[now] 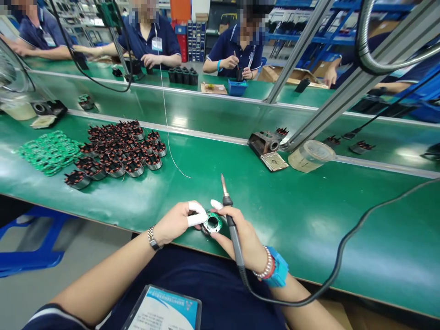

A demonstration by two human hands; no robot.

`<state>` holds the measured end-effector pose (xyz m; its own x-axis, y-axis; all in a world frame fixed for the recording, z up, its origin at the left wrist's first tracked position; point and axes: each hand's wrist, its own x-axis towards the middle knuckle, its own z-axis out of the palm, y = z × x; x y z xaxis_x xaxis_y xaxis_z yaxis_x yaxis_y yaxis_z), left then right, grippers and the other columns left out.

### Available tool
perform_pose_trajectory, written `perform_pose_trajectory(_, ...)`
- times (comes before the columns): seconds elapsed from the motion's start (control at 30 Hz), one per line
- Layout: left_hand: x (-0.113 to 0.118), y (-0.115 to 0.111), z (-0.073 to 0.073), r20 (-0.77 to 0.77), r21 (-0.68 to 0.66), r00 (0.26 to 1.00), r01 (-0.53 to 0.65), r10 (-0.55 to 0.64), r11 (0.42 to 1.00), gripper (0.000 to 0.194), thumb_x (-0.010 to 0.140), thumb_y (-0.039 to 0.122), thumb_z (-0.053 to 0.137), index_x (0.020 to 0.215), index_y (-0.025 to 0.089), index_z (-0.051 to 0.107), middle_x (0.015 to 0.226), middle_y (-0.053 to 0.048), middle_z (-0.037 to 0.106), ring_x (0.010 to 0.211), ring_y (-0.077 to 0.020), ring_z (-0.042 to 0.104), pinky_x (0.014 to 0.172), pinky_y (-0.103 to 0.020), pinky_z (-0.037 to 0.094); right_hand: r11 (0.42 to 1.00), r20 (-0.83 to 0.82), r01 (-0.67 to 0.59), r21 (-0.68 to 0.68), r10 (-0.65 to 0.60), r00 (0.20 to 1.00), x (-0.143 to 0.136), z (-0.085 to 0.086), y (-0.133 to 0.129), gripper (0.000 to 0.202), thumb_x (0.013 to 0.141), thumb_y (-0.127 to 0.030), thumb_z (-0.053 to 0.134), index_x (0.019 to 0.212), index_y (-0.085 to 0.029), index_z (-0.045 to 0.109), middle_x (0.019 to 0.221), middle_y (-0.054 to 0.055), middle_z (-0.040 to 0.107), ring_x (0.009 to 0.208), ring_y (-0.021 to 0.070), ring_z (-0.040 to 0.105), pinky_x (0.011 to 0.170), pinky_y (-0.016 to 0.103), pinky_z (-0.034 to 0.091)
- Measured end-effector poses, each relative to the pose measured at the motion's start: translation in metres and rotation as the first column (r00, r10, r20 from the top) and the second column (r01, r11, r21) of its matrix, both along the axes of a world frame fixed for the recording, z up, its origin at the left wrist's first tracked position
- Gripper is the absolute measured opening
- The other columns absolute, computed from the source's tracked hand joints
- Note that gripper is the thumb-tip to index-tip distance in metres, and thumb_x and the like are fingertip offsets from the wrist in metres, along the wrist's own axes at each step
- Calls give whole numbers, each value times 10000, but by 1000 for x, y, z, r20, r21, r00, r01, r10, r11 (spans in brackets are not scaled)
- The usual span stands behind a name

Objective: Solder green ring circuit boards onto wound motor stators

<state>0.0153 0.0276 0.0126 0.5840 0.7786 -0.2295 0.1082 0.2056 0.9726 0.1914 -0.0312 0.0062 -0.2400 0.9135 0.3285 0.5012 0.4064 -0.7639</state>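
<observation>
A ring-shaped green circuit board (213, 222) sits on a dark round part close to the table's front edge, held between both hands. My left hand (178, 221), with white covers on its fingertips, pinches the left side of this part. My right hand (244, 236) grips its right side with thumb and fingertips, and also holds a soldering iron (234, 238). The iron's metal tip points up and away from me, apart from the board. A thin solder wire (168, 133) hangs down and ends on the table beyond my hands.
On the green table (199, 156), wound motor stators (117, 149) and stacked green boards (51, 150) lie at left. A soldering stand (266, 144) and a round tub (309, 156) stand at right. The iron's cable (340, 256) curves rightward. Several people work behind the divider.
</observation>
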Motion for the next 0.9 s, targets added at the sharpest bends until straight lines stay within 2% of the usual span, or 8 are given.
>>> perform_pose_trajectory(0.07, 2, -2, -1, 29, -75, 999, 17, -15, 997, 170, 716, 300, 616, 693, 139, 564, 688, -2, 578, 619, -114, 546, 593, -240, 448, 999, -12, -17, 30, 17, 1000, 4, 3, 5, 406, 724, -175, 608, 1074, -234, 411, 1025, 56, 612, 895, 177, 620, 766, 287, 508)
perform_pose_trajectory(0.17, 2, -2, -2, 41, -109, 999, 28, -24, 994, 197, 697, 303, 641, 676, 129, 549, 669, 4, 553, 616, -107, 534, 585, -228, 436, 989, -7, 73, 127, -73, 997, 2, 8, 12, 282, 763, -151, 565, 1008, -232, 451, 921, 32, 615, 797, 148, 620, 716, 257, 505)
perform_pose_trajectory(0.3, 1, -1, -4, 55, -102, 998, 39, -33, 994, 201, 707, 300, 634, 675, 129, 533, 665, 14, 524, 610, -96, 519, 580, -219, 427, 964, 53, 84, 253, -100, 994, -9, 12, 18, 176, 787, -114, 514, 926, -214, 473, 775, 19, 571, 684, 134, 570, 640, 245, 491)
perform_pose_trajectory(0.47, 0, -3, -3, 84, -56, 996, 18, -13, 998, 188, 735, 303, 609, 715, 135, 527, 690, 8, 531, 642, -102, 522, 607, -227, 433, 943, 92, 42, 330, -76, 993, -15, 11, 17, 157, 793, -95, 491, 913, -195, 473, 739, 25, 559, 657, 139, 518, 594, 249, 477)
perform_pose_trajectory(0.6, 2, -5, -4, 104, -38, 994, -17, 21, 999, 202, 753, 317, 588, 711, 139, 503, 668, 11, 525, 625, -106, 533, 600, -231, 439, 937, 119, 27, 349, -73, 990, -15, 7, 11, 152, 799, -93, 483, 922, -182, 481, 683, 20, 537, 616, 140, 489, 556, 255, 468)
perform_pose_trajectory(0.7, 3, -5, -7, 99, -34, 994, -35, 38, 999, 212, 751, 327, 589, 722, 143, 489, 653, 18, 521, 585, -100, 532, 576, -229, 440, 937, 106, 65, 344, -108, 989, -12, 7, 5, 170, 792, -93, 494, 934, -187, 488, 709, 26, 553, 640, 147, 516, 582, 267, 479)
perform_pose_trajectory(0.8, 2, -3, -10, 105, -52, 994, -26, 32, 998, 221, 737, 329, 605, 727, 143, 487, 657, 14, 530, 576, -102, 539, 561, -228, 447, 947, 46, 145, 288, -165, 985, -4, 14, -3, 187, 775, -117, 536, 940, -197, 497, 763, 35, 581, 679, 152, 560, 622, 272, 493)
perform_pose_trajectory(0.9, 0, -1, -12, 109, -81, 994, -7, 15, 997, 223, 726, 321, 618, 722, 141, 487, 658, 10, 537, 585, -110, 557, 560, -233, 459, 970, 33, 138, 199, -147, 989, 8, 25, -9, 132, 790, -130, 523, 900, -201, 536, 704, 15, 579, 610, 130, 569, 580, 243, 488)
